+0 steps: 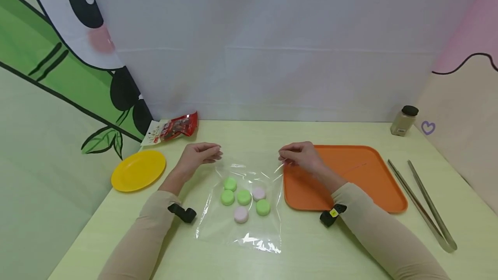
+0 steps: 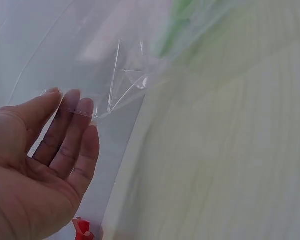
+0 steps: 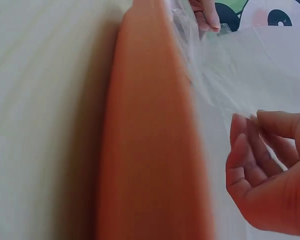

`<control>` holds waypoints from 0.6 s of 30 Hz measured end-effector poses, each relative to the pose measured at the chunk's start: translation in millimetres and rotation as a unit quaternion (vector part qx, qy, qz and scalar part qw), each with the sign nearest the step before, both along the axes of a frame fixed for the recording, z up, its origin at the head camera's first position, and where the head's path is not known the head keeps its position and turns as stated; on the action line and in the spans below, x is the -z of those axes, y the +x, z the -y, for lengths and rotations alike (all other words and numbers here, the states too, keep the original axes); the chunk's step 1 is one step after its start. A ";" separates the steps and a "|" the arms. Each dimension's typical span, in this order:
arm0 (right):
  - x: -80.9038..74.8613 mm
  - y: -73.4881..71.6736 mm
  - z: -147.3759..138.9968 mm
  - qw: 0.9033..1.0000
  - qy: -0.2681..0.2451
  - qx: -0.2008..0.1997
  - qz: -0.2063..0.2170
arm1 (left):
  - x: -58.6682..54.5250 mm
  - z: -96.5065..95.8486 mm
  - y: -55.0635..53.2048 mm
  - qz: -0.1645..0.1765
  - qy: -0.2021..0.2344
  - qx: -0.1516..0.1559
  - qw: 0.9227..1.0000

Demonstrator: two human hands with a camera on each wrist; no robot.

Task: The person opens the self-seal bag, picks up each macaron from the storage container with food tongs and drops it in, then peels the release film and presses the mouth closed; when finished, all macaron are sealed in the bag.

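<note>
A clear plastic bag (image 1: 260,232) lies on the table with several round green pieces (image 1: 244,197) and two pale lilac ones (image 1: 241,214) in it. My left hand (image 1: 197,157) pinches the far left corner of the bag between thumb and fingertips, as the left wrist view shows. At the far right corner, my right hand (image 1: 303,156) pinches the plastic in the same way, beside the near end of an orange tray (image 1: 350,176). Between the two hands the bag's far edge is stretched across. The right wrist view has the right hand (image 3: 267,170) close to the tray's side.
On the left are a yellow plate (image 1: 138,170) and, behind it, a red and white snack packet (image 1: 175,128). Long metal tongs (image 1: 424,206) lie to the right of the tray. A dark-capped jar (image 1: 404,121) stands at the back right, near the printed cloth backdrop (image 1: 272,46).
</note>
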State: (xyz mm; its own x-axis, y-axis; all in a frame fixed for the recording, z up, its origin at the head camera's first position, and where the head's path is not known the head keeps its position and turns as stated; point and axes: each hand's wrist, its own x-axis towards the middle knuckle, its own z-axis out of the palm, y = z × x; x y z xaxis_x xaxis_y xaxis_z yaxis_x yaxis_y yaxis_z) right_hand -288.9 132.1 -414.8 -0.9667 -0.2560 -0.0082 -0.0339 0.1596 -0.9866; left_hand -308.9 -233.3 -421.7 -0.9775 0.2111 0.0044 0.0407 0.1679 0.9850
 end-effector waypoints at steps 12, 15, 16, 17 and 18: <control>-6.7 -0.4 0.6 0.995 -0.043 -0.002 0.086 | -6.0 -1.3 3.6 0.033 0.006 0.005 0.999; -8.4 1.3 0.5 0.991 -0.066 -0.006 0.114 | -5.3 -1.6 3.2 0.047 0.024 0.017 0.998; -8.9 2.0 0.1 0.990 -0.072 -0.009 0.122 | -4.9 -1.6 3.1 0.049 0.029 0.020 0.998; -8.9 2.3 -0.2 0.989 -0.078 -0.016 0.126 | -4.3 -1.6 2.9 0.051 0.034 0.022 0.998; -8.7 2.3 -0.7 0.987 -0.085 -0.023 0.131 | -3.7 -1.4 2.8 0.052 0.039 0.024 0.998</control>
